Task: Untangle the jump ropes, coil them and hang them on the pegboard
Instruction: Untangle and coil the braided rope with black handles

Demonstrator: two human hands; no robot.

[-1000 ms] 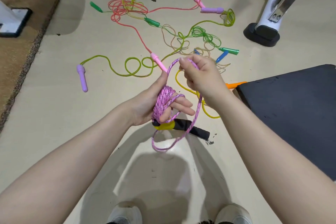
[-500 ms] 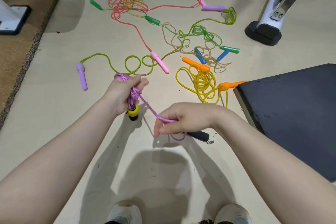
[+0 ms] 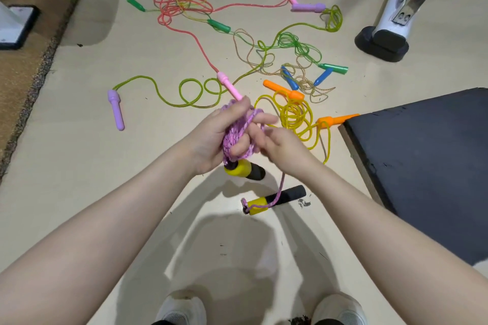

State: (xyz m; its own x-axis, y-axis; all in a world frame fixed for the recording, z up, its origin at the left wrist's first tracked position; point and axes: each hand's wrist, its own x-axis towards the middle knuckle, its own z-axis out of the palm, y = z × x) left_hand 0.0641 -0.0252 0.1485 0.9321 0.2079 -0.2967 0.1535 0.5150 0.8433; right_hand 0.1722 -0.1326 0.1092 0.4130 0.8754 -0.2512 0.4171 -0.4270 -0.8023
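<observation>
A purple braided jump rope (image 3: 235, 137) is wound in a coil around my left hand (image 3: 211, 137), which grips it. One yellow-and-black handle (image 3: 244, 169) sticks out below that hand. My right hand (image 3: 284, 148) pinches the rope's free strand beside the coil. The strand drops to the second yellow-and-black handle (image 3: 274, 199), which hangs low over the floor. Behind my hands lie tangled ropes: a yellow one with orange handles (image 3: 294, 113), a pink one (image 3: 184, 8), a green one (image 3: 298, 45) and a yellow-green one with purple handles (image 3: 116, 108). No pegboard is in view.
A dark platform (image 3: 422, 161) stands at the right. A white machine leg on a black foot (image 3: 383, 42) is at the upper right. A brown carpet edge (image 3: 34, 60) runs along the left. My shoes (image 3: 182, 309) are at the bottom.
My right hand rose from low near the floor up to the coil, laying another turn on my left hand. The free handle lifted and the loose strand is shorter.
</observation>
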